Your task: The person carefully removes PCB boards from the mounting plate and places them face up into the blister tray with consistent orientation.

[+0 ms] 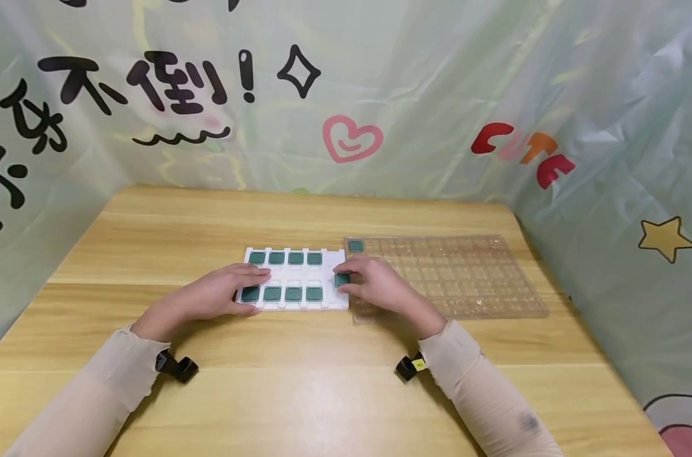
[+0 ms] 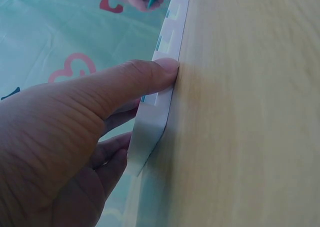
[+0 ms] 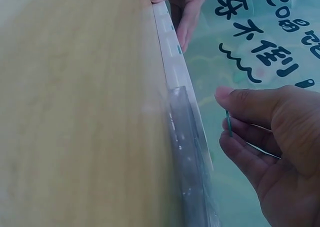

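Observation:
A white tray [image 1: 330, 298] with slots lies on the table, green square chips [image 1: 293, 294] set in two rows along it. My left hand [image 1: 211, 293] grips the tray's left end, and in the left wrist view its thumb presses the near side wall while the other fingers are round the far side. Between thumb and fingertips my right hand [image 1: 382, 285] pinches one green chip [image 1: 339, 279] over the tray's right end. The right wrist view shows that chip [image 3: 229, 123] edge-on, raised above the tray.
To the right lies a clear plastic tray [image 1: 454, 273] with many pockets, its left edge against the white tray. One green chip [image 1: 355, 245] sits in its far left corner. A printed curtain [image 1: 414, 95] hangs behind and beside the wooden table [image 1: 300, 381].

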